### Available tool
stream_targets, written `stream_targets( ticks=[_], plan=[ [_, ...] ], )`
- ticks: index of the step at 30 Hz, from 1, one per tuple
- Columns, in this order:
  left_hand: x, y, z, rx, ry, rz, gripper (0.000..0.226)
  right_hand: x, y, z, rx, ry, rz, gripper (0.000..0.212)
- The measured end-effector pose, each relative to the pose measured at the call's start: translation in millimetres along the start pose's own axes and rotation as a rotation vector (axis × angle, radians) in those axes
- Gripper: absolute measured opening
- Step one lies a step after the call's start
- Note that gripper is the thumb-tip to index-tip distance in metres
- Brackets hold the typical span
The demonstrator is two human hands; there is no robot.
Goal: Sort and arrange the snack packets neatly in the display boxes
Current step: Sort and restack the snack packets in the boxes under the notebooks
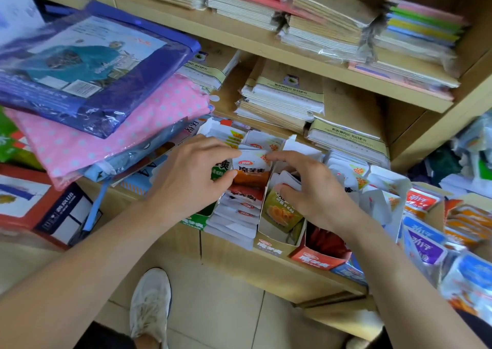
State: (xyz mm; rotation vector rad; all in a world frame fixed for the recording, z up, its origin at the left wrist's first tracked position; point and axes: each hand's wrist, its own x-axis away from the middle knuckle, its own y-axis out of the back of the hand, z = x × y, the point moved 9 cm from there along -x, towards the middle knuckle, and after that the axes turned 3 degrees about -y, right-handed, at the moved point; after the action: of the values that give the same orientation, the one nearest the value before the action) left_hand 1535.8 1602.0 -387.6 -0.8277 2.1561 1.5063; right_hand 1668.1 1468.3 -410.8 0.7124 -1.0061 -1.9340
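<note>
left grip (191, 173) pinches glossy orange packet (251, 174); right grip (311, 189) curled round white packets (288, 178) in cardboard box (269, 245).

Ledge (266, 271): boxes (316, 259) in a row, side by side, packets (239, 215) stacked in them. Left hand (186, 178) pinches a held packet (251, 174) above the row; right hand (314, 197) just right of it. Behind: shelves (266, 42) bearing notebooks (287, 95). Left: bags (93, 63) piled up, carton (53, 213) below. Right: loose packs (426, 245). Below: shoe (150, 303) on floor (213, 308).

Glossy plastic snack packets (251, 174), cardboard display boxes (269, 246), matt wooden shelf (266, 271).
</note>
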Motion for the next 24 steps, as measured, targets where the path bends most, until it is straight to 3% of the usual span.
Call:
stream_targets(
  ticks=[4, 8, 11, 13, 17, 20, 24],
  plan=[
    [-0.1, -8.1, 3.8, 0.173, 0.056, 0.189, 0.029, 0.1, -1.6, 2.9, 0.063, 0.002, 0.013, 0.065],
    [16.7, -21.8, 2.2, 0.16, 0.074, 0.572, 0.071, -0.2, -5.5, -0.5, 0.14, -0.008, 0.058, 0.075],
    [37.6, -28.0, -3.4, 0.08, 0.077, 0.843, 0.087, -1.0, -6.6, -2.4, 0.179, -0.013, 0.065, 0.072],
    [47.5, -27.6, -7.7, 0.038, 0.059, 0.936, 0.099, -1.4, -7.1, -2.8, 0.209, -0.021, 0.06, 0.071],
    [53.2, -27.2, -17.8, -0.04, -0.016, 0.865, 0.111, -0.9, -6.9, -0.3, 0.229, -0.009, 0.05, 0.07],
    [42.7, -25.7, -25.6, -0.043, -0.068, 0.613, 0.069, -1.0, -6.6, -0.6, 0.222, -0.013, 0.051, 0.07],
    [24.4, -16.4, -19.9, 0.058, 0.038, 0.368, 0.031, -1.7, -6.0, -1.9, 0.211, -0.014, 0.052, 0.068]
  ],
)
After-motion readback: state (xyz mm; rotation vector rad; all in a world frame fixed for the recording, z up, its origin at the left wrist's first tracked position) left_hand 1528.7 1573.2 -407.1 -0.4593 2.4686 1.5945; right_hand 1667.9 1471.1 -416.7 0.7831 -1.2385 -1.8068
